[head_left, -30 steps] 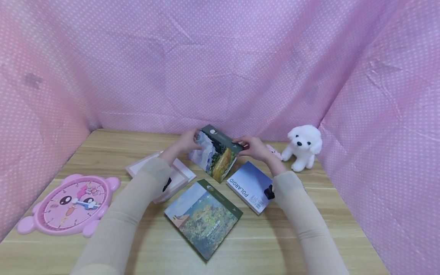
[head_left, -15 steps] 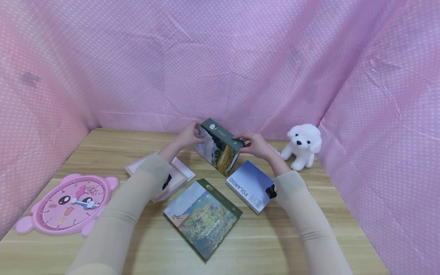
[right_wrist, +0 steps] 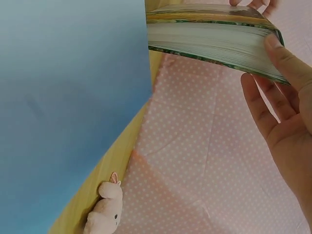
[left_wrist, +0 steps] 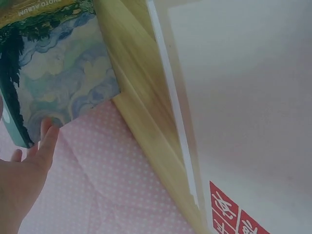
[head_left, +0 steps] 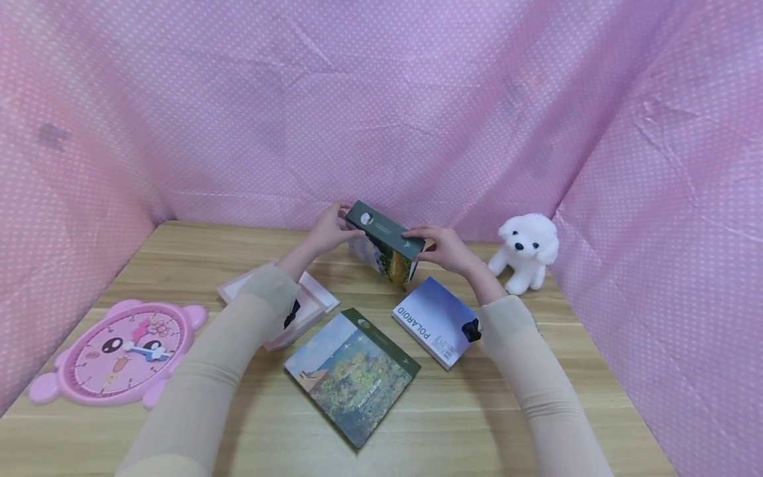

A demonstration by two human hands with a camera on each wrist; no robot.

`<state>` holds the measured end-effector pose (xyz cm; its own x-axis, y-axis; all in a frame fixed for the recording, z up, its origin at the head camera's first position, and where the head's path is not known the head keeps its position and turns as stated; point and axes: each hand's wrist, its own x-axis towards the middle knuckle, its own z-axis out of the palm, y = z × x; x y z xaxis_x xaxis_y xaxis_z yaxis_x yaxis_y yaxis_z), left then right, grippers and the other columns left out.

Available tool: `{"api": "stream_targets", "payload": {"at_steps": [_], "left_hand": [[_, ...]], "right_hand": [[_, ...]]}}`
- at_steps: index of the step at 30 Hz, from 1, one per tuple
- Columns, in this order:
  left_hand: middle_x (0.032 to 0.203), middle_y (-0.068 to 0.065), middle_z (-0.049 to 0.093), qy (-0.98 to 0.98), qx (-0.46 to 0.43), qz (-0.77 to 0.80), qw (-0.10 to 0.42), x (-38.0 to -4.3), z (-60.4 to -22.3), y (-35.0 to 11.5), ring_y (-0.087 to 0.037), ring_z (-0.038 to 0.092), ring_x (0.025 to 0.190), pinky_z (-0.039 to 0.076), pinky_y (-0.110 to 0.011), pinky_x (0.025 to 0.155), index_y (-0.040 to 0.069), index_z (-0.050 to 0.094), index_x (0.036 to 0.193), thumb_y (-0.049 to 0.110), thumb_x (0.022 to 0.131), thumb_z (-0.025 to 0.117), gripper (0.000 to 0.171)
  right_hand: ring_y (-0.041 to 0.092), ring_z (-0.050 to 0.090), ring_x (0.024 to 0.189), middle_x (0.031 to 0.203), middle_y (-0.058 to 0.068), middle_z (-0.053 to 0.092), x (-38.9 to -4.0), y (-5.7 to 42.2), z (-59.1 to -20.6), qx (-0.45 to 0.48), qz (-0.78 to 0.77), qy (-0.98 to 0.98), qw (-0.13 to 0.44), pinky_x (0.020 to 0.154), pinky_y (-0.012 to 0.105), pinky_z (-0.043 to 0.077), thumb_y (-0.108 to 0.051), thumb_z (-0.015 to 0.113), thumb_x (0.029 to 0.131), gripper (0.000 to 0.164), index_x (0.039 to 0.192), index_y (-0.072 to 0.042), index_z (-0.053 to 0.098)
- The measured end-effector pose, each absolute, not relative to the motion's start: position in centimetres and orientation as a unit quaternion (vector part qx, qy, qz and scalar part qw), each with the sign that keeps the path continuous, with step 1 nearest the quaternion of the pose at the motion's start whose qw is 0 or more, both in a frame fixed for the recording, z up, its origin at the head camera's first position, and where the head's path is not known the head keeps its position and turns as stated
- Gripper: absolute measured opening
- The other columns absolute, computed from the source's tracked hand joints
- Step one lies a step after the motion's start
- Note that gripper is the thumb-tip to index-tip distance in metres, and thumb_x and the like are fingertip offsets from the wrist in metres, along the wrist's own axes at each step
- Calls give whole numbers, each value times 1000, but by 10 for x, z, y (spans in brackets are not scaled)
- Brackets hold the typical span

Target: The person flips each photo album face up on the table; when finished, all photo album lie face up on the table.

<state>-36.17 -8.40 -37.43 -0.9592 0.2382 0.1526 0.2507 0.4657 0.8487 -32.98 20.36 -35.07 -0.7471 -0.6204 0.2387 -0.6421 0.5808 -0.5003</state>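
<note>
A thick photo album (head_left: 384, 232) with a painted landscape cover stands nearly upright at the back of the table, its dark green spine on top. At its left end my left hand (head_left: 330, 230) grips the edge by the spine; in the left wrist view, fingertips (left_wrist: 48, 124) lie against the cloudy blue cover (left_wrist: 68, 73). My right hand (head_left: 446, 250) holds the other end of the spine between thumb and fingers. Its thumb (right_wrist: 285, 56) presses by the white page edges (right_wrist: 209, 44) in the right wrist view, with fingers on the far cover.
A second photo album (head_left: 354, 377) lies flat in front. The blue POLAROID book (head_left: 435, 321) is right of it, and a pale pink box-like item (head_left: 310, 301) sits under my left forearm. A pink clock (head_left: 119, 351), white plush dog (head_left: 527, 252) and small pink plush (right_wrist: 105, 209) stand around.
Both hands have tipped the album up from leaning back to nearly upright, so its spine now faces upward and less of the cover shows. Other things have stayed put.
</note>
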Motion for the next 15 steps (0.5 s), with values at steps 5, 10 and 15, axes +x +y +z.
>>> {"api": "stream_targets", "payload": {"at_steps": [5,10,15], "left_hand": [[121,-21,51,-857,-139,-496,16,-362,-375,-84,-33,58,103,53,-38,84,0,34,140,20,80,76,77],[116,-20,50,-853,-136,-503,16,-362,-376,-85,-34,59,100,54,-34,78,1,34,141,19,81,75,76],[111,-20,52,-851,-148,-503,21,-364,-379,-88,-34,60,97,54,-33,79,3,35,141,17,83,73,71]], "right_hand": [[27,63,105,135,16,53,-330,205,-351,363,291,-885,24,76,31,58,-3,70,83,47,127,-12,60],[26,58,112,133,11,55,-330,205,-355,365,308,-878,20,81,33,56,-5,69,84,45,128,-15,60],[26,57,115,131,9,57,-328,204,-359,360,337,-870,4,88,37,54,-6,67,86,45,129,-16,59]]}}
